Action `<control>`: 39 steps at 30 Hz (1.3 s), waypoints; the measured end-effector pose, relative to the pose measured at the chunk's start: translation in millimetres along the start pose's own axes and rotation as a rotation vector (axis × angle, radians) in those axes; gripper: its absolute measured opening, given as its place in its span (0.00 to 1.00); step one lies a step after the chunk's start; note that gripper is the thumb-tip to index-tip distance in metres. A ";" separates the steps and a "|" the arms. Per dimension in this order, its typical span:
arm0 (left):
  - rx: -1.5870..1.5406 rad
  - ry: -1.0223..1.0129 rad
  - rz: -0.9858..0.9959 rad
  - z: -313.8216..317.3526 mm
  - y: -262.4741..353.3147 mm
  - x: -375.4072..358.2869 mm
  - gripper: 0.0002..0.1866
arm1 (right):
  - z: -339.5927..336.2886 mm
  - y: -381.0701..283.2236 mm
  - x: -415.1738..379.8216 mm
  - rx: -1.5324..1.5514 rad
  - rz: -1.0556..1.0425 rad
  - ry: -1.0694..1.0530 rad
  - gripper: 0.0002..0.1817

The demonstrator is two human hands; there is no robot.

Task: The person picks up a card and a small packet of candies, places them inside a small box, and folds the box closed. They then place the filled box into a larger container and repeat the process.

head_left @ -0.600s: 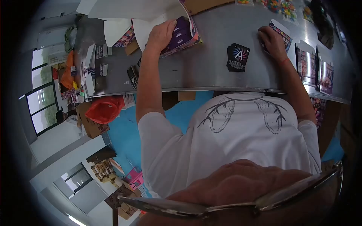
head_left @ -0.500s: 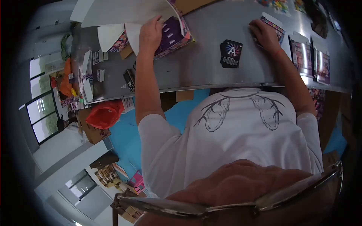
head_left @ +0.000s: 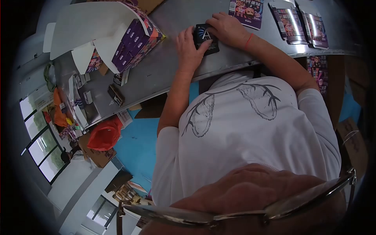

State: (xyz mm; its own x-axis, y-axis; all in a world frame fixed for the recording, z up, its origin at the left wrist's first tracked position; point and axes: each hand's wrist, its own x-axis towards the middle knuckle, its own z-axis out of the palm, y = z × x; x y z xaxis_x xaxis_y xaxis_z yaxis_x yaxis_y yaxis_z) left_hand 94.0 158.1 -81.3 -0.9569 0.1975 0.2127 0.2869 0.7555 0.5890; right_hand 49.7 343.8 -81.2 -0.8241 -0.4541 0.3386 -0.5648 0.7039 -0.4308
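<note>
A small stack of black cards, printed with a large letter A, lies on the metal table between my hands. My left hand is closed along its left side, with the thumb over the lower part of the top card. My right hand holds the upper right edge, its fingers curled over that corner. A printed flat packet lies just beyond my right hand, apart from it.
An open purple display box with a large white flap stands on the left. Two printed card boxes lie at the right. Small boxes sit near the front edge. A red plastic bag is below, and a person is at far left.
My left hand has left the purple box and come to the black cards. My right hand has let go of the printed packet and moved left to them. The view has shifted.
</note>
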 end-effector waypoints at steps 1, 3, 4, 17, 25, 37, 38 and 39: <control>0.008 -0.014 0.012 -0.2 -0.6 -0.1 0.34 | -2.1 -3.5 -1.5 -0.003 0.010 0.001 0.11; 0.014 -0.022 0.024 0.6 -3.1 2.3 0.35 | -6.6 -7.9 -2.0 -0.014 -0.034 0.012 0.13; -0.008 0.004 0.029 3.0 -4.6 2.1 0.35 | -9.0 -9.6 -2.7 -0.024 -0.076 0.027 0.14; -0.080 0.067 0.064 9.3 -5.1 -4.6 0.27 | -34.6 -37.4 -24.0 -0.190 -0.212 0.032 0.26; -0.092 0.072 0.066 4.8 -2.4 -3.9 0.26 | -42.5 -45.6 -25.4 -0.145 -0.171 -0.053 0.29; -0.064 0.068 0.045 3.9 -4.7 -4.0 0.26 | -41.4 -45.0 -24.6 -0.151 -0.181 -0.041 0.27; -0.063 0.058 0.027 3.6 -3.6 -3.9 0.26 | -40.5 -44.5 -23.3 -0.153 -0.182 -0.039 0.27; -0.064 0.061 0.029 3.7 -3.5 -3.5 0.26 | -39.3 -43.8 -21.5 -0.119 -0.161 -0.028 0.26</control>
State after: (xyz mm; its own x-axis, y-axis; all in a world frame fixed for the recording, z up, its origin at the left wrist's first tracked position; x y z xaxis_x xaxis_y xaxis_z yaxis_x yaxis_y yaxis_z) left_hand 96.2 157.1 -86.9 -0.9444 0.1789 0.2759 0.3183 0.7081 0.6303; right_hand 93.9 344.2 -36.7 -0.7252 -0.5800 0.3710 -0.6818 0.6798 -0.2702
